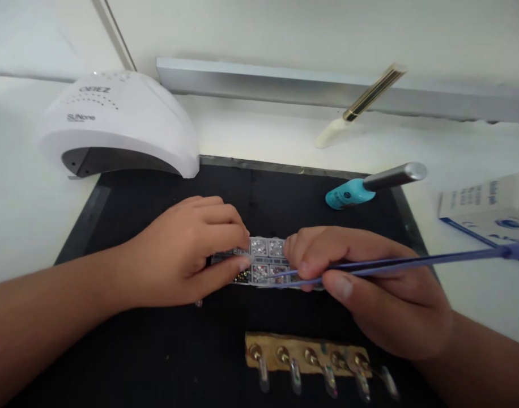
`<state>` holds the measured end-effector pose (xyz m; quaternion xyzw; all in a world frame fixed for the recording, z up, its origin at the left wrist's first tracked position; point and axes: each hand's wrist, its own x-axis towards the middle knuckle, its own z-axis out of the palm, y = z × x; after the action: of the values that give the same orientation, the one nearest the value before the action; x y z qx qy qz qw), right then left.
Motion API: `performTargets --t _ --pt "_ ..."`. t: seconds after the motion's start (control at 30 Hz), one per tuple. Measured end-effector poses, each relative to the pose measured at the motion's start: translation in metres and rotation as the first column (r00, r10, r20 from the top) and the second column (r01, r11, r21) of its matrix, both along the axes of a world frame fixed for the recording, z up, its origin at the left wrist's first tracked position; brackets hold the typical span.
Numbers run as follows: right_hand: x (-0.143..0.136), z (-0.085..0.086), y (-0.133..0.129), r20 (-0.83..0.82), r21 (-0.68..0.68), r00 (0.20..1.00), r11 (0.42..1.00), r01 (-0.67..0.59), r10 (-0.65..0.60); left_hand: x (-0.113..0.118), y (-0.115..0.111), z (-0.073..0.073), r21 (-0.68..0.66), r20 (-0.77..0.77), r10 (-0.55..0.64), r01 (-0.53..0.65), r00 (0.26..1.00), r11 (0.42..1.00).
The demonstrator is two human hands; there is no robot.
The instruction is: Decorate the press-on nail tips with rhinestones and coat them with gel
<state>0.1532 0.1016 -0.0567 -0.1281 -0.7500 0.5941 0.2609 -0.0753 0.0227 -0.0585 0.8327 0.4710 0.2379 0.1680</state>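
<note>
A clear rhinestone case (259, 247) with small compartments of silvery, coloured and dark gems lies on the black mat. Its left end is gripped by my left hand (191, 249), thumb in front and fingers behind. Purple tweezers (382, 264) rest between the thumb and fingers of my right hand (370, 283). Their tips point left, over the front row of compartments; I cannot tell whether they touch a gem. The fingers of my right hand also cover the case's right end. Nearer me, a tan strip (310, 351) carries several clear nail tips (295, 377) on gold-coloured stands.
A white nail lamp (123, 122) stands at the back left. Behind the right hand are a turquoise bottle (351, 194) with a silver cap and a cream bottle (331, 131) with a gold-and-black cap. A printed white box (489, 209) sits at the right edge. The black mat (157, 345) lies beneath.
</note>
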Motion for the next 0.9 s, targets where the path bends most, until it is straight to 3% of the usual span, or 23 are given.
performTargets --t 0.1,0.27,0.67,0.8,0.9 --pt "0.000 0.004 0.000 0.037 0.109 0.999 0.994 -0.021 0.017 -0.002 0.005 -0.002 -0.069 0.111 -0.005 0.013 0.994 0.998" --pt "-0.002 0.009 0.001 0.144 0.321 0.989 0.943 -0.085 0.040 -0.001 0.005 -0.002 -0.094 0.140 0.022 -0.008 0.990 0.996" --pt "-0.007 0.014 -0.008 0.285 0.509 0.957 0.854 -0.104 -0.053 -0.002 0.004 -0.003 -0.097 0.140 0.017 -0.003 0.990 0.995" --pt "-0.004 0.015 -0.007 0.254 0.549 0.967 0.820 -0.160 0.018 -0.002 0.005 -0.002 -0.119 0.140 0.006 0.011 0.990 0.993" --pt "0.000 0.020 -0.011 0.355 0.621 0.923 0.776 -0.115 -0.147 -0.001 0.006 -0.001 -0.162 0.157 0.009 0.016 0.988 0.987"
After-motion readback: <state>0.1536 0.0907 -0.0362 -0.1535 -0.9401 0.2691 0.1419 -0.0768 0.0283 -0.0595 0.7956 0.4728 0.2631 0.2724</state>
